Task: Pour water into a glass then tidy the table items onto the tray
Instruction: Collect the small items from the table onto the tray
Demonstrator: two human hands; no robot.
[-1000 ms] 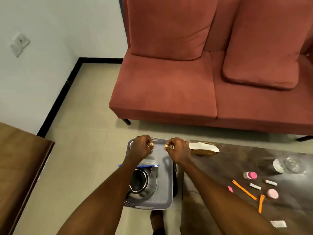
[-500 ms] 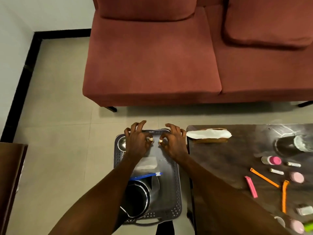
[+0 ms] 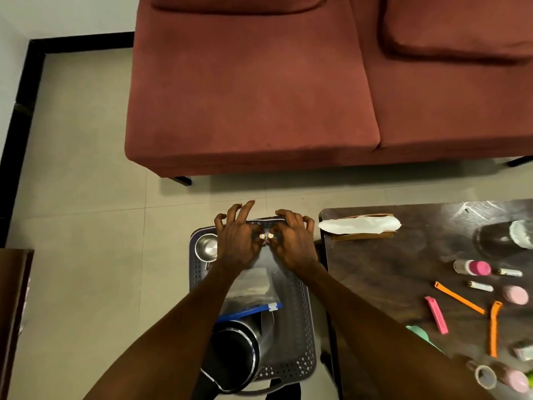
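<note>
A grey perforated tray (image 3: 306,313) stands left of the dark table (image 3: 389,269). Over the tray's far end, my left hand (image 3: 238,245) pinches a small gold-tipped cylinder (image 3: 262,236) between thumb and forefinger. My right hand (image 3: 292,245) pinches a second one (image 3: 270,235), and the two gold ends almost touch. On the tray lie a steel cup (image 3: 206,249), a clear zip bag with a blue strip (image 3: 251,287) and a dark steel jug (image 3: 233,356). A glass (image 3: 501,236) stands at the table's far right, partly blurred.
On the table lie a white paper on a brown holder (image 3: 359,225), a pink-capped bottle (image 3: 473,267), two small white cylinders (image 3: 480,285), orange clips (image 3: 458,297), a pink clip (image 3: 436,314) and a pink disc (image 3: 515,295). A red sofa (image 3: 253,96) stands beyond.
The view has tilted down towards the tray. My hands have drawn closer together over its far end, bringing the two gold-tipped pieces nearly into contact, and my other fingers have spread out.
</note>
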